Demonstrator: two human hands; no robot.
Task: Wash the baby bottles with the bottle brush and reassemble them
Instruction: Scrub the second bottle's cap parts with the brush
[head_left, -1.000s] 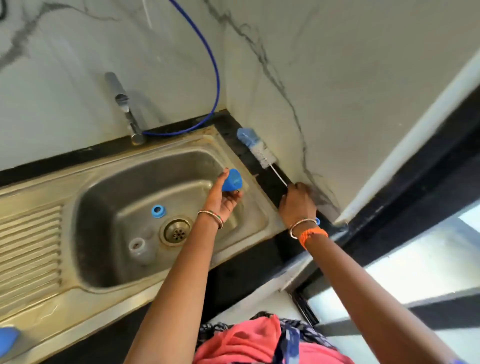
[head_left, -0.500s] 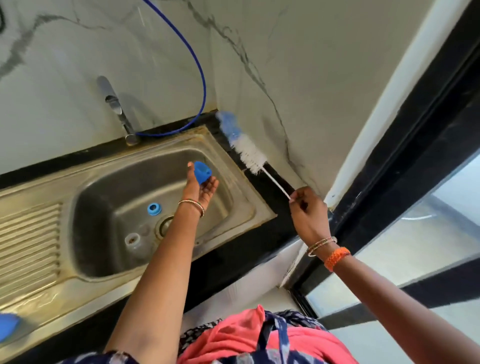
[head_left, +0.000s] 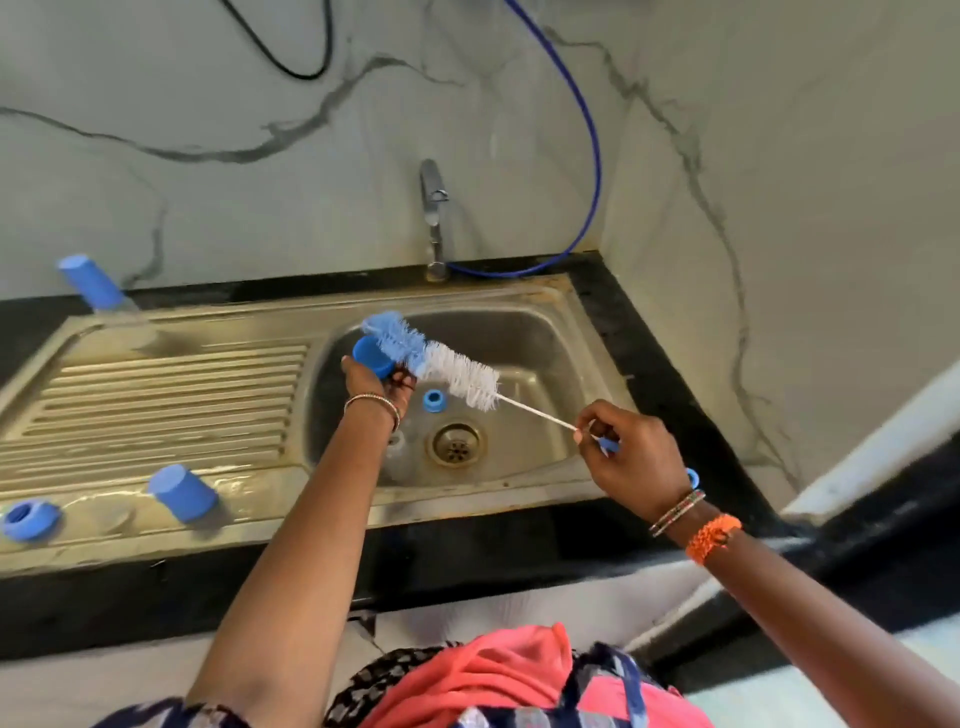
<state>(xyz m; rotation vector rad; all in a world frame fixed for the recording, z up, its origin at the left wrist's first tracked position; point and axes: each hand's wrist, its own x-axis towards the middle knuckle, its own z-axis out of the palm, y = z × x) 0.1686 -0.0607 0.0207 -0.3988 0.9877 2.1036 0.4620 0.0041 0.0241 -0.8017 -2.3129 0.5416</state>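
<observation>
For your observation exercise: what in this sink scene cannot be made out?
- Clear bottle in the sink, head view: mostly hidden by the left forearm.
- Blue cap's inside: brush bristles overlap it.
- Brush handle end: wrapped by the right hand.

From where I stand, no lettering, brand, label or number can be read anywhere, on anything the hands hold or on anything around them.
</observation>
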